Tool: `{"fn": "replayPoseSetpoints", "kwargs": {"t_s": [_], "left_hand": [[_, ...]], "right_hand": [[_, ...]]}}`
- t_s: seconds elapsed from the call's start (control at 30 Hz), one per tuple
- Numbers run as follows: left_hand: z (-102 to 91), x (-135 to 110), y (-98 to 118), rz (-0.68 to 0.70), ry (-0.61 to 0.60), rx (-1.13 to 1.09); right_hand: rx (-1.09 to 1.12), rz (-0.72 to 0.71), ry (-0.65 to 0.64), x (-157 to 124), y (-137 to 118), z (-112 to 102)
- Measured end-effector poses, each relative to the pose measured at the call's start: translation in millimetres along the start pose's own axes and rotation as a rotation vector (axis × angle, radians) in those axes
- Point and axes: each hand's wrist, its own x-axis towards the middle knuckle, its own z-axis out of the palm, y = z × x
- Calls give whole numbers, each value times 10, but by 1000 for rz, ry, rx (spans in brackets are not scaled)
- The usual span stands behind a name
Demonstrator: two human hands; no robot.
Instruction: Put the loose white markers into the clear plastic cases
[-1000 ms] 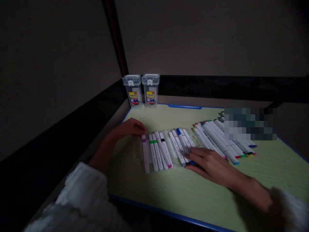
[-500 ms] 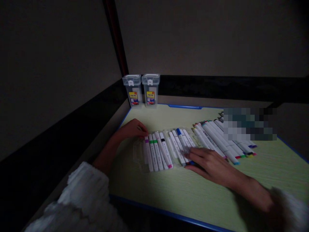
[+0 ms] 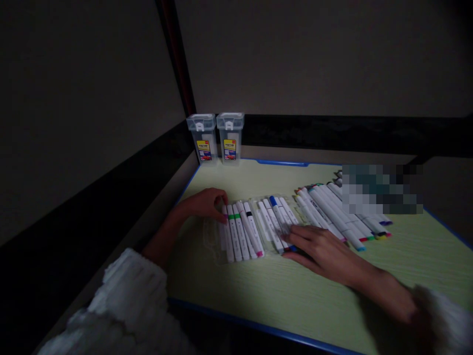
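A clear plastic case [image 3: 210, 241] lies opened out on the table with white markers in both halves. My left hand [image 3: 205, 202] is at its left half, thumb and forefinger curved around the upper end of a white marker with a purple band [image 3: 226, 236]. Beside that one lie green-banded markers [image 3: 238, 234], a black-banded one and a slanted marker with a pink end [image 3: 253, 234]. Over the lower ends of the markers in the right half, my right hand [image 3: 318, 249] has its fingers closed. A blue-capped marker [image 3: 275, 207] shows there; the ends under my fingers are partly hidden.
A loose pile of white markers with coloured ends [image 3: 340, 217] spreads to the right, partly behind a pixelated patch. Two lidded clear boxes [image 3: 205, 130] with yellow labels stand at the back left. The table [image 3: 258, 301] has a blue edge and meets walls behind and left.
My left fingers have parted and slid slightly, with the thumb now lower at the purple band of the marker. My right hand has stayed in place.
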Motion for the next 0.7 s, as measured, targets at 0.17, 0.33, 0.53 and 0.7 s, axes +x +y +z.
{"fn": "replayPoseSetpoints", "kwargs": {"t_s": [0.17, 0.33, 0.53, 0.7], "left_hand": [[12, -15, 23, -15, -20, 19], [31, -8, 32, -41, -12, 34], [56, 10, 25, -47, -9, 27], [71, 20, 16, -46, 3, 46]], "right_hand": [[-5, -6, 18, -12, 1, 15], [4, 2, -1, -4, 2, 11], [-5, 3, -3, 4, -3, -2], [3, 2, -2, 7, -4, 1]]}}
